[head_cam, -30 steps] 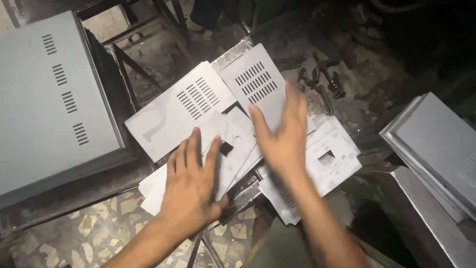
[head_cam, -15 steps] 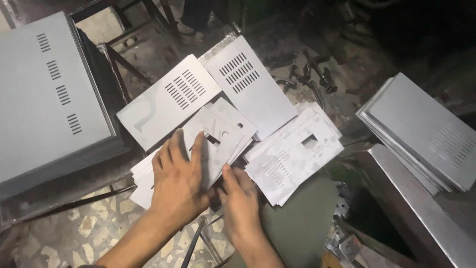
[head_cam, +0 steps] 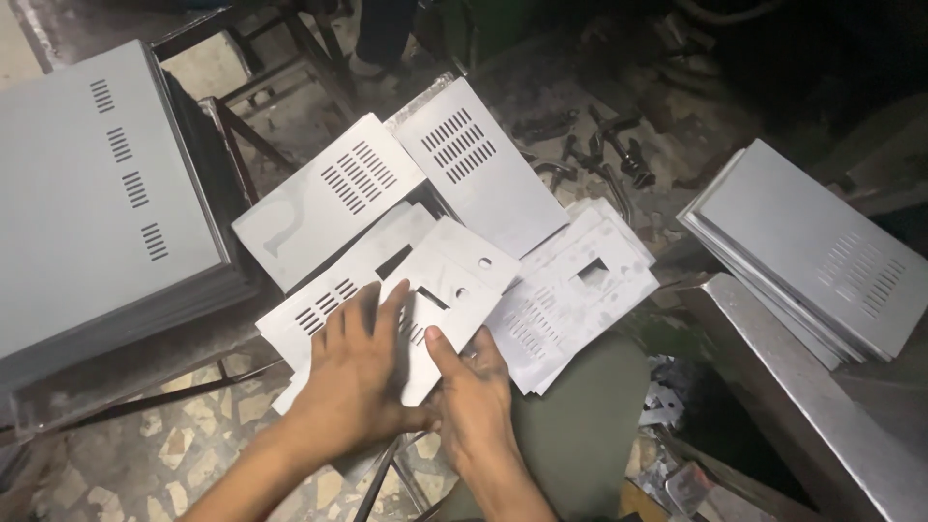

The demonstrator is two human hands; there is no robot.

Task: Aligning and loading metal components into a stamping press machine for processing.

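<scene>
My left hand [head_cam: 360,362] lies flat, fingers spread, on a small grey sheet-metal panel [head_cam: 447,280] with cut-outs and holes. My right hand [head_cam: 471,387] grips that panel's near edge, thumb on top. The panel lies on a loose pile of similar slotted panels [head_cam: 319,314]. A second pile of punched panels [head_cam: 570,290] sits just to the right, apart from both hands.
Two larger vented panels [head_cam: 333,193] [head_cam: 478,164] lie behind the pile. A big stack of grey vented sheets [head_cam: 87,193] sits at left, another stack [head_cam: 812,242] at right over a metal bench [head_cam: 802,396]. Dark tools [head_cam: 599,155] lie on the floor beyond.
My right hand has pulled back from over the right pile to the near edge of the top panel beside my left hand. The view has shifted slightly.
</scene>
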